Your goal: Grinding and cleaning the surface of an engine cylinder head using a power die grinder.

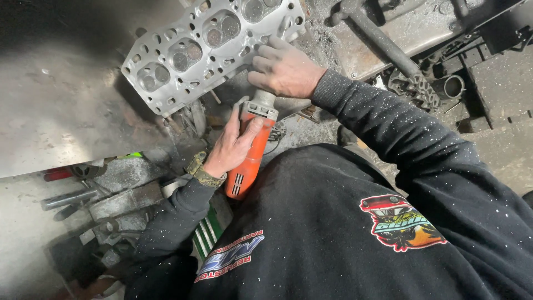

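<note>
An orange angle grinder (248,166) with a grey metal head (261,104) points up toward a grey aluminium cylinder head (189,53) that shows several round valve chambers. My left hand (230,147), with a camouflage wristband, is wrapped around the grinder's orange body. My right hand (284,69) is curled over the front of the grinder's head, right at the lower edge of the cylinder head. The grinder's disc is hidden under my right hand. Both sleeves are black and flecked with white dust.
A shiny metal sheet (55,111) lies at the left. Steel bars and blocks (119,203) lie at the lower left. At the upper right are a rusty plate with a dark rod (383,39), a chain sprocket (413,89) and a short pipe (452,86).
</note>
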